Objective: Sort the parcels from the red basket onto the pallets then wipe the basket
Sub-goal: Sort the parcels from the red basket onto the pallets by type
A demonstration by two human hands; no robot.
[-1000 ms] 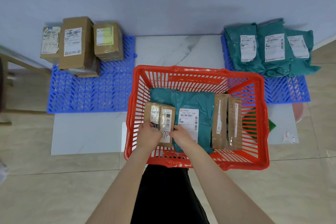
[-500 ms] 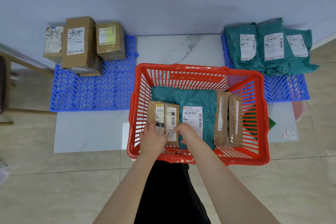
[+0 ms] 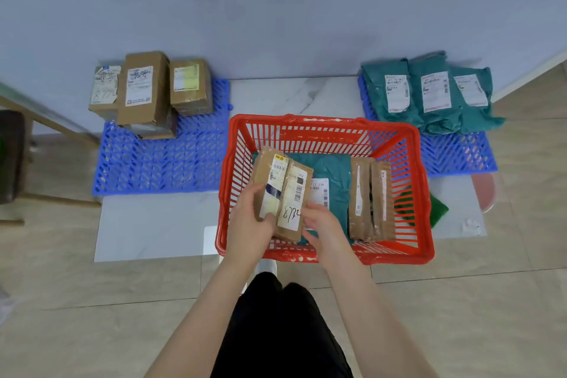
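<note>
- Head view: two blue pallets flank the work area. The left pallet (image 3: 162, 163), at 10 o'clock from the basket, carries cardboard boxes (image 3: 147, 89). The right pallet (image 3: 457, 156), at 2 o'clock, carries teal mailer bags (image 3: 429, 92).
- The red basket (image 3: 322, 123) sits between the pallets on a white slab (image 3: 153, 224). Its slotted plastic walls suggest it is light and rigid.
- A teal bag (image 3: 333, 169) lies flat on the basket floor at centre. It is judged soft and light, with a slick film. Pinch an edge or slide a flat hand beneath.
- Two upright cartons (image 3: 371, 199) stand on edge at 3 o'clock inside the basket, touching each other. They are judged stiff. Grip across the narrow faces.
- The held parcel (image 3: 280, 190) is at 8 o'clock in the basket, raised off the floor and tilted, far end toward 11 o'clock. It appears to be two slim cartons side by side, and whether they are joined cannot be told. It is judged stiff and light, with smooth taped faces. Grip across the long edges.
- A green cloth (image 3: 438, 209) lies outside the basket at 3 o'clock.
- The left hand (image 3: 250, 224) grasps the parcel's near left edge, thumb on the labelled face.
- The right hand (image 3: 322, 224) touches the near right corner. Whether its fingers close round it cannot be told.
</note>
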